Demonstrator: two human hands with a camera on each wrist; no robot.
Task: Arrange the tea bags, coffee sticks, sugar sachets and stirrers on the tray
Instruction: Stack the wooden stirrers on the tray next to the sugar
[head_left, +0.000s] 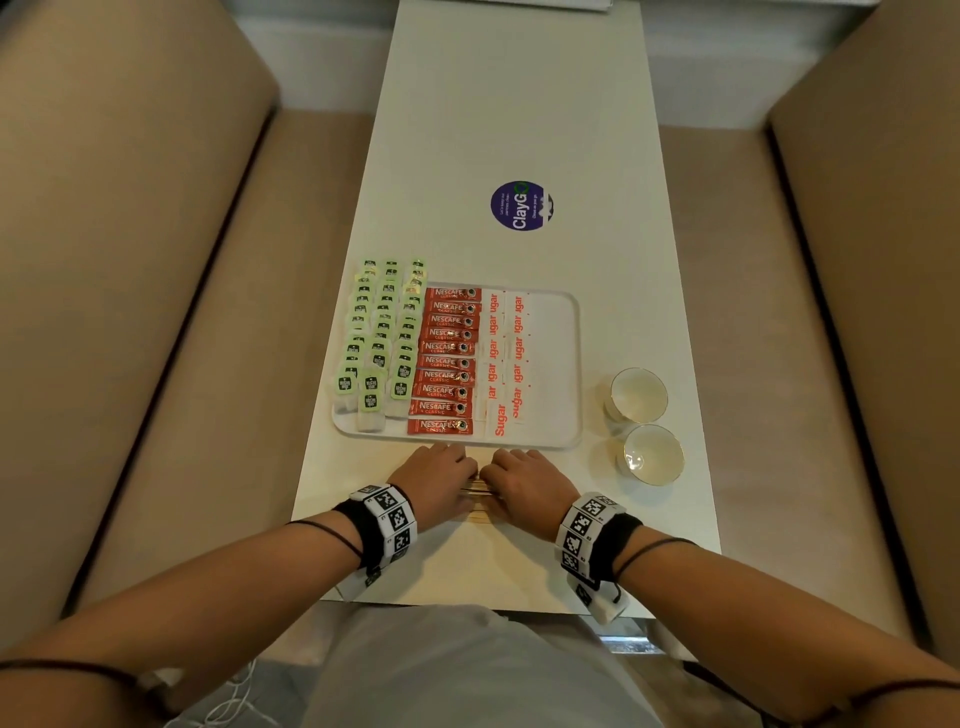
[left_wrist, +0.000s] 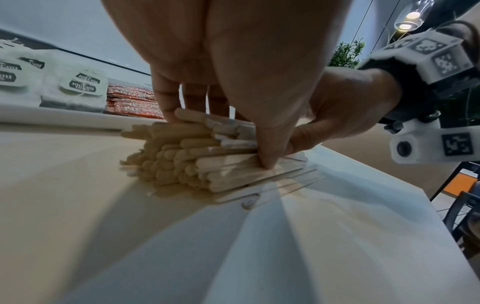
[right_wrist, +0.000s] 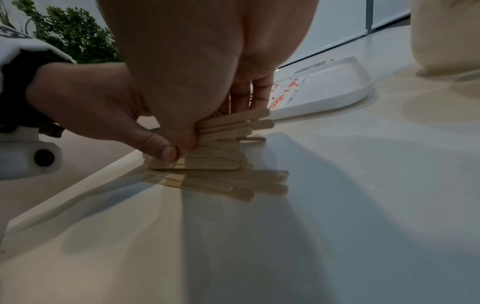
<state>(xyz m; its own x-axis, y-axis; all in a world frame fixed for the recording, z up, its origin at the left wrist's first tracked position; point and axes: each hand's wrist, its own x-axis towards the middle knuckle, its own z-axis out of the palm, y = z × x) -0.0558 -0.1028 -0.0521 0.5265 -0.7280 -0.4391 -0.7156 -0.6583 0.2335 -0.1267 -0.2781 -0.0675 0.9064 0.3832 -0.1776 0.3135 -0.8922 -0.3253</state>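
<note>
Your two hands close on a bundle of flat wooden stirrers (head_left: 479, 491) lying on the glossy white table (head_left: 519, 130), just short of the tray's near rim. The left hand (head_left: 434, 480) and right hand (head_left: 530, 486) sit knuckles-up, side by side, with the sticks showing only as a pale sliver in the gap between them.

The left wrist view tells more: the stirrers (left_wrist: 197, 152) are thin, pale, round-ended slats stacked unevenly, their tips fanned toward the camera, and the left thumb presses down on the stack's near side while the fingers (left_wrist: 166, 98) curl behind it. The right hand (left_wrist: 345, 107) pinches the same stack from the far end. A few loose sticks lie flat beneath the grip.

From the right wrist, the right thumb and the left hand's (right_wrist: 98, 107) thumb meet on the stirrers (right_wrist: 221, 131), squeezing them together; the fingers (right_wrist: 259, 90) curl over the back.

Beyond your grip, the rounded white plastic tray (head_left: 569, 364) holds green-tagged tea bags (head_left: 379, 338) in rows at its left, glossy red coffee sticks (head_left: 447, 358) in a column, and white sugar sachets (head_left: 506, 358) with orange print. To the right of your grip stand two glazed cups (head_left: 644, 423). A round purple sticker (head_left: 521, 206) marks the table farther off.
</note>
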